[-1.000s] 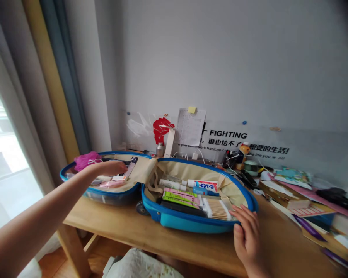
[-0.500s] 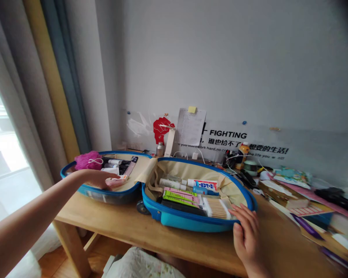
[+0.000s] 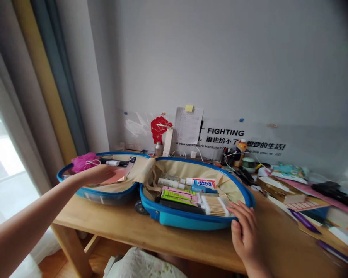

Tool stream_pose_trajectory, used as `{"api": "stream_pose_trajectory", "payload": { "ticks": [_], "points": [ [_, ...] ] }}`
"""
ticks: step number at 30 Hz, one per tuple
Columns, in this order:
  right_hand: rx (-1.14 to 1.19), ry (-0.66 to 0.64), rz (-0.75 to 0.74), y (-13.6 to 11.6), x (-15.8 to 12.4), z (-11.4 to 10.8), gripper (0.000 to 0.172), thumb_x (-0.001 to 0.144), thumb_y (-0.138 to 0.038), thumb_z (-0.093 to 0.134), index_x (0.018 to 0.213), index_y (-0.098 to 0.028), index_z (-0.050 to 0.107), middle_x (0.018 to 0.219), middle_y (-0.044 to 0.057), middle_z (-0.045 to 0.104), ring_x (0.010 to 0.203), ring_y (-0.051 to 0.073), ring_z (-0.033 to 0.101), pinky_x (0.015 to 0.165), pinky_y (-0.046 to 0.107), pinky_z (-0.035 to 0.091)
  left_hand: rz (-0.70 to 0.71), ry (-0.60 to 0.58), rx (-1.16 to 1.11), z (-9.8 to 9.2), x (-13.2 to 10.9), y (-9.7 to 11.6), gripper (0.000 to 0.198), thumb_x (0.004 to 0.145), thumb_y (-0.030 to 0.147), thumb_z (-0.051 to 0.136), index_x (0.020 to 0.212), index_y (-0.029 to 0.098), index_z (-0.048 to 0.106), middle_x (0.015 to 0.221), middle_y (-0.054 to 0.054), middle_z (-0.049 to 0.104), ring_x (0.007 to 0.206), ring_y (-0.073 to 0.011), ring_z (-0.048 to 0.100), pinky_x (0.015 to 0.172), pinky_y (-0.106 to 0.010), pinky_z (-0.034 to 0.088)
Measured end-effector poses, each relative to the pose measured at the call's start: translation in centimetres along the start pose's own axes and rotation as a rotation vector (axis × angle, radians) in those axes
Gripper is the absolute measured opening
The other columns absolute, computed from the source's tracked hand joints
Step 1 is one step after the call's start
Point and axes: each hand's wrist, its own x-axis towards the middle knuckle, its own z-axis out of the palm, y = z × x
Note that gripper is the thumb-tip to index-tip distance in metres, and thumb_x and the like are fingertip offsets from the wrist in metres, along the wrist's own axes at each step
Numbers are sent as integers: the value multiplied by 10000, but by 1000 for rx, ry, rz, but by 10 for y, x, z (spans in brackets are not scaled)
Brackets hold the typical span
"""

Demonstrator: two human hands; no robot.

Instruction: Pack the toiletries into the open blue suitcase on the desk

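A blue suitcase (image 3: 191,221) lies open on the wooden table, its two halves side by side. My left hand (image 3: 97,174) reaches into the left half with its fingers closed on a flat pink packet (image 3: 117,175); the fingertips are partly blurred. Just behind that wrist are a magenta bath puff (image 3: 84,162) and a small white tube (image 3: 112,163). My right hand (image 3: 245,227) rests with fingers spread on the right half's front rim. Beside it, inside, is a pack of cotton swabs (image 3: 215,205). Green and pink packets (image 3: 181,196), a toothpaste tube (image 3: 203,182) and a blue bottle (image 3: 203,189) lie farther in.
Papers, pens and a tissue pack (image 3: 290,172) clutter the table's right side. A jar (image 3: 248,165) and an orange-topped bottle (image 3: 240,150) stand behind the suitcase, with cables around. A white upright box-like stick (image 3: 168,142) stands by the wall. Curtains (image 3: 50,77) hang at the left.
My left hand has moved slightly up and back, and more of the pink packet shows beneath its fingers. My right hand stays on the rim. The view has shifted slightly.
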Motion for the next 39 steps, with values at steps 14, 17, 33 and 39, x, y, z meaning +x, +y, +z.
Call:
{"api": "stream_pose_trajectory", "payload": {
  "ticks": [14,17,33,39],
  "points": [
    [-6,-10,-5,0,0,0,302,976,-279,360,1129,-225,615,1105,91,675,1186,262,574,1045,473,390,416,-73,371,21,-19,182,575,891,135,457,1461,209,466,1289,-130,666,1046,-268,691,808,-324,537],
    [-13,-10,-12,0,1,-1,303,972,-270,359,1133,-230,613,1101,89,679,1185,263,578,1041,481,392,487,-158,411,43,-11,206,523,892,108,456,1413,127,497,1216,-185,685,1016,-298,698,773,-357,551],
    [-24,-23,-22,-4,4,-3,300,974,-254,352,1134,-213,602,1103,94,674,1192,254,569,1040,466,391,422,-459,136,54,41,186,572,931,412,501,1469,230,431,1502,-117,481,1356,-303,471,1085,-399,399],
    [-14,-19,-11,-1,1,-2,290,969,-259,357,1119,-222,602,1103,91,673,1193,260,572,1026,469,402,436,-624,19,71,40,183,678,883,402,593,1494,188,392,1475,-146,507,1306,-309,532,1059,-400,439]
  ]
}}
